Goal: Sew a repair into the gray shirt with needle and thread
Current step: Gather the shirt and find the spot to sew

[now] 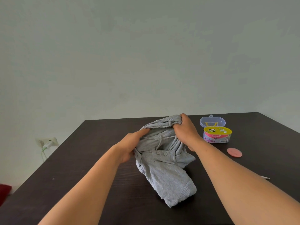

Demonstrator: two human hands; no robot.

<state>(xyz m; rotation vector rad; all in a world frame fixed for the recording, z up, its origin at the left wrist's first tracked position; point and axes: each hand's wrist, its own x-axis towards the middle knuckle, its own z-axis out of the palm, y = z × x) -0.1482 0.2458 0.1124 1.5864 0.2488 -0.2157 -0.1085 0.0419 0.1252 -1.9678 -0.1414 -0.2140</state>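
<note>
The gray shirt (pixel 165 169) lies bunched on the dark table (pixel 81 168), with its button placket facing me. My left hand (pixel 131 145) grips the fabric at the shirt's left side. My right hand (pixel 185 129) is clenched on the upper right folds, lifting them off the table. An open sewing kit (pixel 216 134) with a yellow insert and a clear hinged lid stands to the right of the shirt. No needle or thread can be made out in either hand.
A pink round disc (pixel 234 152) lies on the table near the kit. A thin white object (pixel 265 177) peeks out beside my right forearm. A wall socket with a plugged charger (pixel 47 143) is left of the table, and something red (pixel 4 190) sits at the far left edge.
</note>
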